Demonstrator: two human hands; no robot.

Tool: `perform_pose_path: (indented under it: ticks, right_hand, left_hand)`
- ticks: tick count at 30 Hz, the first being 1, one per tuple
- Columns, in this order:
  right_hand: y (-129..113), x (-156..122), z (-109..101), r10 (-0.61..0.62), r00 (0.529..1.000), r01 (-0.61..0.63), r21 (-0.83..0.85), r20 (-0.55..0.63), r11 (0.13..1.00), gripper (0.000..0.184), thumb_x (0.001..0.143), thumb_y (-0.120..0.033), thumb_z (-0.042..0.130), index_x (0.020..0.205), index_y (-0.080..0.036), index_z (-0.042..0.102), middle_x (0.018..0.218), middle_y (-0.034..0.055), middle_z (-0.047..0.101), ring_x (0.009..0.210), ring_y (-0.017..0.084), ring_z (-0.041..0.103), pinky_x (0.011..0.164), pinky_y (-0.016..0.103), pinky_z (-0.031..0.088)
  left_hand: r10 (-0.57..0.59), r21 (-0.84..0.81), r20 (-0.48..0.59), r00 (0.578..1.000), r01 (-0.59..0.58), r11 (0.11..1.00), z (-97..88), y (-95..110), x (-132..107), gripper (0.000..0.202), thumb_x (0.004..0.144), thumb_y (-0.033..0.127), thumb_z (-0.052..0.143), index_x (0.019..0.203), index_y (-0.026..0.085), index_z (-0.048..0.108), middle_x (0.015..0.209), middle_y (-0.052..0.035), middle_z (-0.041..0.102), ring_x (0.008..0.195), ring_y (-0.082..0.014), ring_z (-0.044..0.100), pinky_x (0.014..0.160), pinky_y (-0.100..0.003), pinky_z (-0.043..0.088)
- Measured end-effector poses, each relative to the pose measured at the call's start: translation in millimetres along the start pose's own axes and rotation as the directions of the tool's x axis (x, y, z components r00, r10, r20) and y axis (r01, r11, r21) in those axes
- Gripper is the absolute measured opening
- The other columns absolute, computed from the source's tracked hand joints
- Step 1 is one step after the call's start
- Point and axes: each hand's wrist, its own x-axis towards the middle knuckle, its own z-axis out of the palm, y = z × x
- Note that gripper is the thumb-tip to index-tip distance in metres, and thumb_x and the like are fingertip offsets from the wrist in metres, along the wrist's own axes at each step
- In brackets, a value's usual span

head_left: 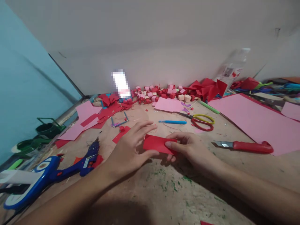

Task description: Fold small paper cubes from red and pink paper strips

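A small rectangle of red paper (154,143) is held up over the middle of the table, slightly tilted. My right hand (187,145) pinches its right end, thumb on top and fingers curled behind and beneath. At the paper's left end is my left hand (133,142), its fingers spread and its thumb stretched along the lower edge; whether it touches the paper I cannot tell. Just beyond the hands lies a blue pen-like tool (172,122). Scissors (199,121) with yellow and red handles rest farther right, and a red-handled cutter knife (246,146) lies beside my right hand.
A blue glue gun (86,161) and a blue-and-white tape dispenser (35,181) stand at left. Several small paper cubes (161,92) line the back wall. Pink sheets (260,122) cover the right side, near a clear bottle (235,68). A bright phone-like screen (121,83) leans at the back.
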Motion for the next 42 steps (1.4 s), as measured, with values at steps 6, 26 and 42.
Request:
perform_pose_path:
  ticks: [6,26,42]
  right_hand:
    - [-2.2,-2.8,0.7,-0.027,0.999,0.030,-0.098,0.028,0.995,0.030,0.079,-0.044,0.081,0.086,-0.015,0.073,0.061,0.0061,0.075,0.054,0.017,0.070,0.056,0.026,0.055]
    - [1.7,-8.1,1.4,-0.140,0.990,0.141,-0.100,0.017,0.985,0.021,0.079,-0.036,0.082,0.087,-0.017,0.078,0.071,0.0037,0.077,0.064,0.016,0.073,0.061,0.027,0.057]
    - [6.1,-7.9,0.7,-0.071,0.997,0.073,-0.092,0.025,0.993,0.032,0.077,-0.046,0.084,0.083,-0.016,0.080,0.073,0.0075,0.080,0.066,0.017,0.077,0.061,0.024,0.057]
  left_hand:
    - [0.158,0.149,0.107,0.982,-0.173,0.974,-4.5,0.7,-1.9,0.027,0.093,0.031,0.074,0.117,0.018,0.072,0.115,-0.0074,0.077,0.107,-0.0234,0.070,0.099,-0.037,0.054]
    - [-0.124,-0.090,0.284,0.951,0.155,0.984,-3.9,8.7,1.0,0.038,0.104,0.037,0.050,0.081,0.016,0.073,0.065,0.0021,0.059,0.060,-0.0116,0.054,0.057,-0.022,0.040]
    - [-0.151,-0.074,0.369,0.917,0.192,0.979,-4.8,7.6,1.8,0.035,0.104,0.034,0.051,0.083,0.015,0.071,0.065,0.0034,0.058,0.060,-0.0105,0.052,0.057,-0.022,0.037]
